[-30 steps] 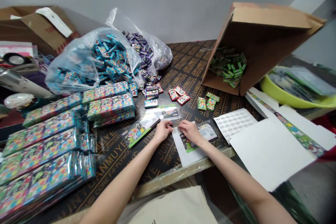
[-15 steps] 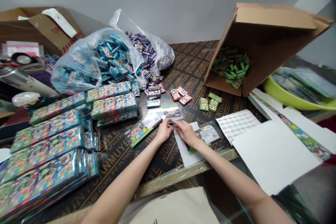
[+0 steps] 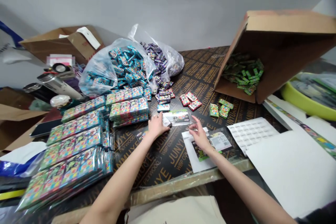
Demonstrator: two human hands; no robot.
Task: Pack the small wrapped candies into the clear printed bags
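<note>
My left hand (image 3: 156,126) lies across a flat printed packet (image 3: 167,121), thumb on the near side and fingers on the far side; it covers most of the packet. Fingers apart and a little bent, my right hand (image 3: 200,135) hovers by the corner of a clear plastic sleeve (image 3: 181,117) with a printed card. Below my right hand are a white sheet (image 3: 189,154) and another printed packet with a white label (image 3: 221,141). Small blue-and-purple boxes (image 3: 163,107) lie just beyond my left hand. Red boxes (image 3: 194,105) and green boxes (image 3: 214,110) lie farther right.
Stacks of wrapped colourful packs (image 3: 76,168) fill the left side. Plastic bags of blue boxes (image 3: 98,80) and purple boxes (image 3: 157,57) stand behind. A tipped carton (image 3: 278,22) holds green boxes. Label sheets (image 3: 252,131), white paper (image 3: 291,168) and a yellow-green basin (image 3: 307,101) are at right.
My hands, together at the near edge of the clear sleeve before, have parted. The left has moved onto the printed packet, the right has drawn back to the right. The view has turned left.
</note>
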